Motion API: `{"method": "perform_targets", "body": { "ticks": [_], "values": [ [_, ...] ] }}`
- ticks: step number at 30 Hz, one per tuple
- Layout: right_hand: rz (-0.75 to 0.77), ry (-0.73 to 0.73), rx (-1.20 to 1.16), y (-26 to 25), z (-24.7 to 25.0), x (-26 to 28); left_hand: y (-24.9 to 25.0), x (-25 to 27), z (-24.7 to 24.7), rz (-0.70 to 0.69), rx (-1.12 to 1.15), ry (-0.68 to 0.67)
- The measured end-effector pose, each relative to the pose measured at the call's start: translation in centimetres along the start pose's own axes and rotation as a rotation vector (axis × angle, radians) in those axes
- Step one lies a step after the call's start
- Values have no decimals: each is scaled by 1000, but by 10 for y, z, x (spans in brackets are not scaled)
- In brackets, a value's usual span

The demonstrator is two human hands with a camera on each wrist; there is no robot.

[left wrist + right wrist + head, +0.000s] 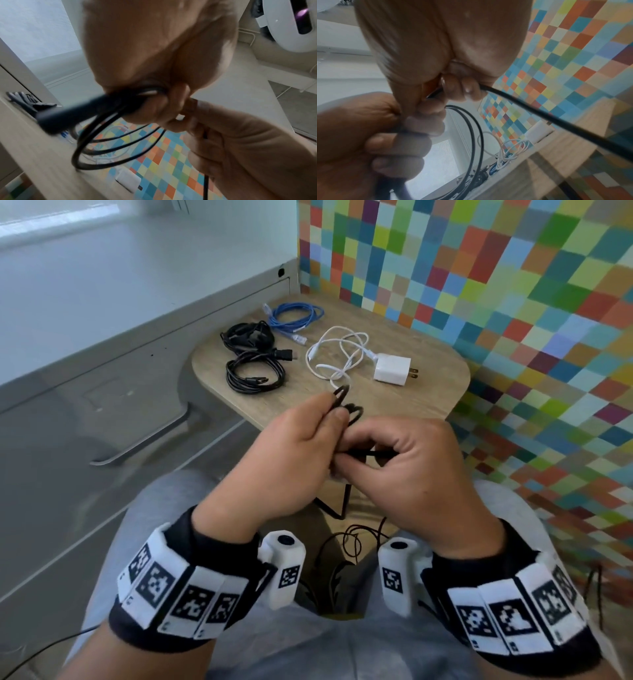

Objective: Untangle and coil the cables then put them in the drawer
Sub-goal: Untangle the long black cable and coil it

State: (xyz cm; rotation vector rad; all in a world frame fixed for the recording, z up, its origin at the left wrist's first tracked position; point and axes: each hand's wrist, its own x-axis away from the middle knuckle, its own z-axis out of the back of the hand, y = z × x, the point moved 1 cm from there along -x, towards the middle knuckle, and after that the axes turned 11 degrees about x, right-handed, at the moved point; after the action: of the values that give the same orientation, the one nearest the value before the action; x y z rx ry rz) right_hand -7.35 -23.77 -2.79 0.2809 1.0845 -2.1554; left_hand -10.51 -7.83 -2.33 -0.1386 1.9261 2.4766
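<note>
Both hands meet above my lap, just in front of the small wooden table (404, 402). My left hand (308, 429) grips several loops of a thin black cable (340, 397), (120, 148), (474, 135), with its thick plug end (68, 116) sticking out. My right hand (387, 453) pinches the free run of the same cable (547, 116), which trails down toward the floor. On the table lie two coiled black cables (253, 374), a blue network cable (294, 318) and a loose white cable (337, 354) with a white charger (392, 368).
A grey cabinet with a long metal drawer handle (144, 440) stands to the left of the table. A multicoloured checkered wall (479, 285) closes the right side. Thin dark wires (356, 539) lie on the floor between my knees.
</note>
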Motion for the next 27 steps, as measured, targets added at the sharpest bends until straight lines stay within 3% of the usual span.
{"method": "perform_targets", "body": {
  "ticks": [3,6,10,14,19,22,27],
  "values": [
    [-98,27,-35,4,8,0,-2,-2,2,48,59,-121],
    [-127,-74,-7,14,22,-2,-2,0,4,99,110,-184],
    [-94,-193,-112,17,26,-4,-3,5,12,209,537,-246],
    [-154,-189,-97,23,17,-5,2,7,29,201,840,-306],
    [-217,-178,-74,27,9,-3,-5,5,34,151,831,-298],
    [-231,-169,-118,26,6,-3,-6,4,28,209,898,-331],
    [-266,-139,-232,27,5,-8,-4,1,24,215,1029,-249]
  ]
}}
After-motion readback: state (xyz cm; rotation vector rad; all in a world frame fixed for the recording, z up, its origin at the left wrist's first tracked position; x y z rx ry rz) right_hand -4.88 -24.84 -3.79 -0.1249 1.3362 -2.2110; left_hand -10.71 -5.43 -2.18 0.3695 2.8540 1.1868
